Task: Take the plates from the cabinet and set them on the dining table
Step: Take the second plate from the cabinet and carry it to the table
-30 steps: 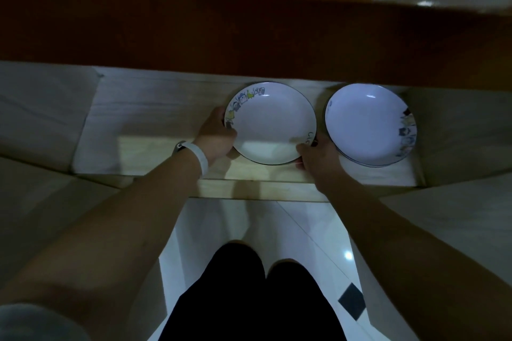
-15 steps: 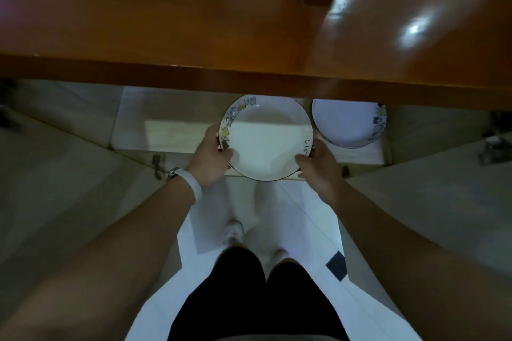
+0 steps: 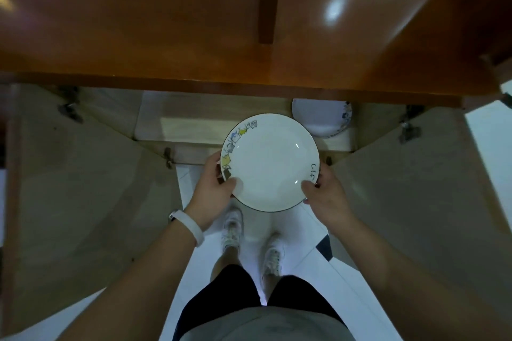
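A white plate (image 3: 270, 160) with a dark rim and small cartoon drawings along its left edge is held level in front of the open cabinet, above the floor. My left hand (image 3: 213, 191) grips its left edge, thumb on top. My right hand (image 3: 324, 194) grips its right edge the same way. A second white plate (image 3: 321, 119), or a small stack, with drawings on its right side, remains on the cabinet shelf (image 3: 177, 124), partly hidden under the wooden top.
A glossy brown wooden countertop (image 3: 166, 22) overhangs the cabinet. Both cabinet doors, the left door (image 3: 83, 188) and the right door (image 3: 415, 202), swing open toward me on either side. My legs and white shoes (image 3: 232, 230) stand on white floor tiles between them.
I have lifted the plate off the shelf and drawn it out of the cabinet toward me. My view has risen and backed away, so the countertop now fills the upper part.
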